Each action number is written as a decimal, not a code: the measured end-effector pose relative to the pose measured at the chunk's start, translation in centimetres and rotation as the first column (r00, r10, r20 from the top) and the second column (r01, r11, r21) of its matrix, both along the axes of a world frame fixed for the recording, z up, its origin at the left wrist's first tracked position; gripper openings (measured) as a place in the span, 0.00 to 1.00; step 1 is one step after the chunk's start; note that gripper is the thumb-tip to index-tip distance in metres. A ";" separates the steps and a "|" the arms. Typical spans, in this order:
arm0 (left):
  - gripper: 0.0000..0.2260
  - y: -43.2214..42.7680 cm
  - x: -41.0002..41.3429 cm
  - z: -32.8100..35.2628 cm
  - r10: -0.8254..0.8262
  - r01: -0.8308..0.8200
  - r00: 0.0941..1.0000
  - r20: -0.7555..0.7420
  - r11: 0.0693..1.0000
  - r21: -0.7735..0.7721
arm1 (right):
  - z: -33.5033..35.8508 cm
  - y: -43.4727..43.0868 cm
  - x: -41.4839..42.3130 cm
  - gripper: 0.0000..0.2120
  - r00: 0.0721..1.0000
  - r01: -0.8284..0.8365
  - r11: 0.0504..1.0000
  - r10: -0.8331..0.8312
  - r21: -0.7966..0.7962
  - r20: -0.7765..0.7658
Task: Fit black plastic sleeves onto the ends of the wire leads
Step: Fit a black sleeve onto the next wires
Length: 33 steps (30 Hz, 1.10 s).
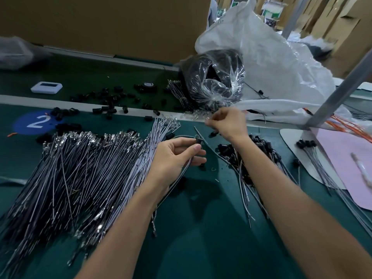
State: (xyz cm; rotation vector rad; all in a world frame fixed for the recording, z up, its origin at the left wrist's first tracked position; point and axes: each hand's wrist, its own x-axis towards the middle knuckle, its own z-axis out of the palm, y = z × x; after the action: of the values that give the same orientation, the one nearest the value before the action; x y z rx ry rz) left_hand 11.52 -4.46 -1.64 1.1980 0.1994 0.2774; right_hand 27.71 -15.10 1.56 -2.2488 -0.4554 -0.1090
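Note:
A big fan of grey wire leads (80, 170) with metal terminals lies on the green mat at the left. My left hand (175, 156) pinches a grey lead together with a black plastic sleeve (198, 141) between thumb and fingers. Farther back, my right hand (227, 122) has its fingers curled, pinching the small metal tip of a lead (207, 119) near the mat's far edge. Loose black sleeves (108, 101) are scattered along the back. A pile of leads fitted with sleeves (253, 158) lies under my right forearm.
A clear bag of black parts (215, 77) and a large white plastic bag (271, 63) stand at the back right. A grey metal post (342, 85) slants across the right. A pink sheet (346, 164), orange wires (354, 127) and a white device (46, 87) lie around.

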 end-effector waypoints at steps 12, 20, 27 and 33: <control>0.09 -0.6 -0.1 -0.2 -0.079 0.074 0.996 0.041 0.991 0.112 | -1.2 -3.9 -10.1 0.09 0.986 -0.133 0.824 0.168 0.551 -0.013; 0.13 -0.5 -0.1 -0.4 -0.050 0.041 0.997 0.051 0.987 0.158 | -1.6 -4.2 -9.8 0.09 0.976 -0.217 0.886 0.193 0.411 0.099; 0.13 -0.6 -0.1 -0.4 -0.090 0.076 0.995 0.034 0.949 0.305 | -2.0 -5.2 -9.1 0.07 0.970 -0.225 0.875 0.241 0.428 0.017; 0.11 -0.4 0.1 -0.8 -0.014 0.004 0.999 0.029 0.949 0.316 | -2.3 -5.5 -9.0 0.12 0.945 -0.262 0.854 0.322 0.450 -0.062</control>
State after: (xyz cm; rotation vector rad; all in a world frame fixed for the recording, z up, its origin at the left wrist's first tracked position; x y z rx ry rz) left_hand 11.64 -4.87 -2.41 1.5112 0.1244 0.3283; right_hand 18.75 -20.64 -0.70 -1.7106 -0.6280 0.0938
